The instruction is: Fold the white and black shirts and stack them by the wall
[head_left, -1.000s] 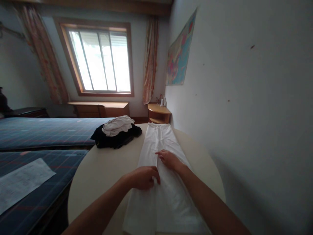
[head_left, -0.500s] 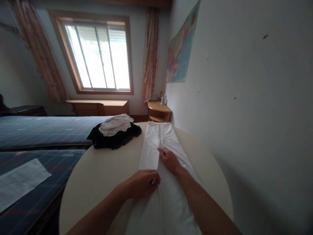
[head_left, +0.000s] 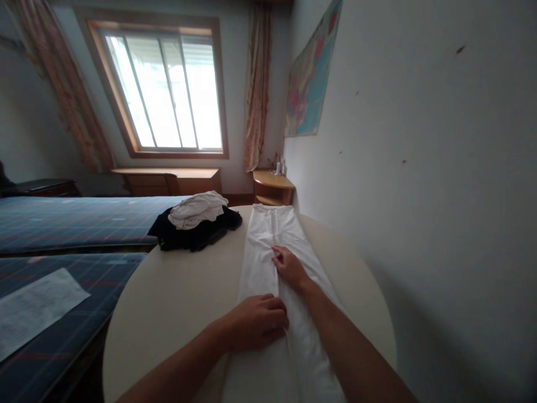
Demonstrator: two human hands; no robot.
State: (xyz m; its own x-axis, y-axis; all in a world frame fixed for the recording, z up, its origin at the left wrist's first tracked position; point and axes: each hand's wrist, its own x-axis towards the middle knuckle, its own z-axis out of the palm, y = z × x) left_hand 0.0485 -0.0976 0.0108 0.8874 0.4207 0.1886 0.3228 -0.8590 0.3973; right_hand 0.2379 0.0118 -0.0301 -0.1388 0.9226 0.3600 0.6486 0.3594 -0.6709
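White trousers (head_left: 274,224) lie lengthwise down the round cream table (head_left: 168,313), waistband at the far end, legs running toward me. My left hand (head_left: 262,322) is closed over the inner edge of the left trouser leg, and a fold of cloth runs from under its fingers; the thumb is hidden. Farther up, near the crotch, my right hand (head_left: 291,270) rests on the trousers with its index finger stretched out and fingers a little apart. Left of the trousers sits a crumpled black garment (head_left: 188,238) with a whitish cloth (head_left: 199,210) on top.
Blue plaid mattresses (head_left: 84,221) stand to the left, one carrying a printed paper sheet (head_left: 39,308). The white wall (head_left: 419,224) rises close on the right. Beyond the table are a wooden corner shelf (head_left: 272,179) and a desk (head_left: 188,174) under the window.
My left hand has shifted slightly right, drawing the leg's inner edge that way, and its grip has turned palm-down. My right hand's fingers have spread slightly. The view has tilted a little.
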